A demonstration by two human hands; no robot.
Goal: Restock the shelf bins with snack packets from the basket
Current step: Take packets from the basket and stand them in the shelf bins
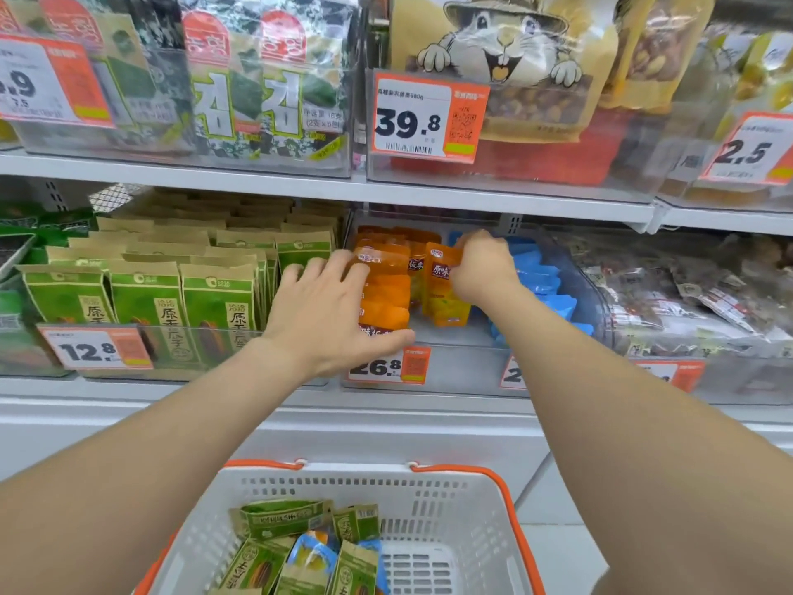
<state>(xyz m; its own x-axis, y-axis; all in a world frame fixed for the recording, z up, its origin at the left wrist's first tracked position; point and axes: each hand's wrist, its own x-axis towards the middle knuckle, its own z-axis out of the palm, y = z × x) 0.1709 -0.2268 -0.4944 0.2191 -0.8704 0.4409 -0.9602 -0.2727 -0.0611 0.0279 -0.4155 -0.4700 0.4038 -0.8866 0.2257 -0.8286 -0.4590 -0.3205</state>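
- On the middle shelf, both hands reach into a clear bin point(455, 337) that holds orange packets.
- The left hand point(330, 311) lies spread and flat against a stack of orange packets point(386, 294) at the left side of this bin; its fingers are wide, the thumb rests near the front edge of the bin, and it presses the stack but does not close around it.
- The right hand point(482, 266) is closed on the top of one orange packet point(444, 289), which stands upright just beside the stack.
- Blue packets point(543, 281) fill the right part of the same bin, touching the right wrist.
- Green packets point(150, 294) stand in rows in the bin to the left, above a price tag point(92, 350) reading 12.8.
- Below the arms, a white basket point(433, 500) with orange handles holds several green packets and at least one blue packet point(309, 556), lying loose in its left half.
- On the upper shelf are seaweed packs point(240, 79) and a nut bag point(502, 58) with a squirrel drawing.
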